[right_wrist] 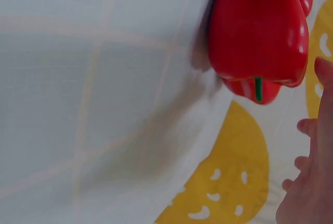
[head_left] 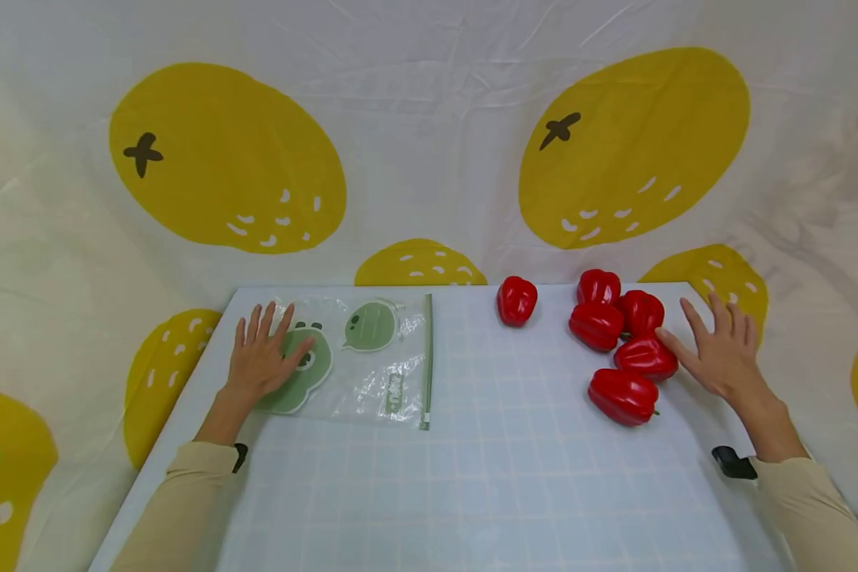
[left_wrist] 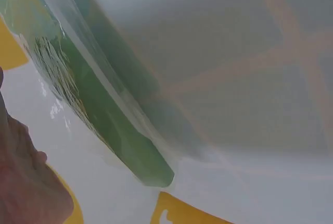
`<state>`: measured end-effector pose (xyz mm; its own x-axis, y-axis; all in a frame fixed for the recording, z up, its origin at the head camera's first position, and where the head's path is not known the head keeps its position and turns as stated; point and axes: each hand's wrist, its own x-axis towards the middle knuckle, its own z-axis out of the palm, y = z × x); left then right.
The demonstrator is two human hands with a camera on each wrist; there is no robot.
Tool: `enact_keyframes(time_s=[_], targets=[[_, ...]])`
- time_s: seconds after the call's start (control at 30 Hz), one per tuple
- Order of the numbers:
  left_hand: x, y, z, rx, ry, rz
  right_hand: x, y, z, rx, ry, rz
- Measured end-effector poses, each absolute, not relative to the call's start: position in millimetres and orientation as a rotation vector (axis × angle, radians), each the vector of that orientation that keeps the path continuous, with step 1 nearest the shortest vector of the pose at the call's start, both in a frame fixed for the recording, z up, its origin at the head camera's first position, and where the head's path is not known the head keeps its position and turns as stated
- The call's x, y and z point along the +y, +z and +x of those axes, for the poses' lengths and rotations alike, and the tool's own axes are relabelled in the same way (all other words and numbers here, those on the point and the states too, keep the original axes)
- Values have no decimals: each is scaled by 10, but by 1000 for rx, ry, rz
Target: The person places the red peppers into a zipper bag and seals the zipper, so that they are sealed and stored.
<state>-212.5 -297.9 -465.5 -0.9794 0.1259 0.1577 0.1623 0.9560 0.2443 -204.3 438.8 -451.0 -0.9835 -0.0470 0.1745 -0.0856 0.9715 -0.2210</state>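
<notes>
A clear zip bag with green cartoon prints and a green zip strip lies flat on the left of the table. Over its left end my left hand is spread, fingers straight; in the left wrist view the bag's green-printed part shows beside that hand. On the right, several shiny red bell peppers lie in a cluster. My right hand is spread at the cluster's right side, its thumb tip right by one pepper. The right wrist view shows a pepper with a green stem near the hand.
One red bell pepper sits apart near the table's back edge, between bag and cluster. The white table has a faint grid pattern. Behind and around it hangs a pale cloth with large yellow fruit prints.
</notes>
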Motion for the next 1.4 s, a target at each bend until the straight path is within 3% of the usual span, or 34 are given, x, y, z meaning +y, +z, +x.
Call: enact_keyframes(time_s=[0.6, 1.4], targets=[[-2690, -4595, -2135, -2701, -517, -193, 4122, -4348, -1989, -2672, 433, 159], [-2248, -4531, -2128, -2678, -735, -179, 3411, -4269, -1896, -2595, 658, 220]])
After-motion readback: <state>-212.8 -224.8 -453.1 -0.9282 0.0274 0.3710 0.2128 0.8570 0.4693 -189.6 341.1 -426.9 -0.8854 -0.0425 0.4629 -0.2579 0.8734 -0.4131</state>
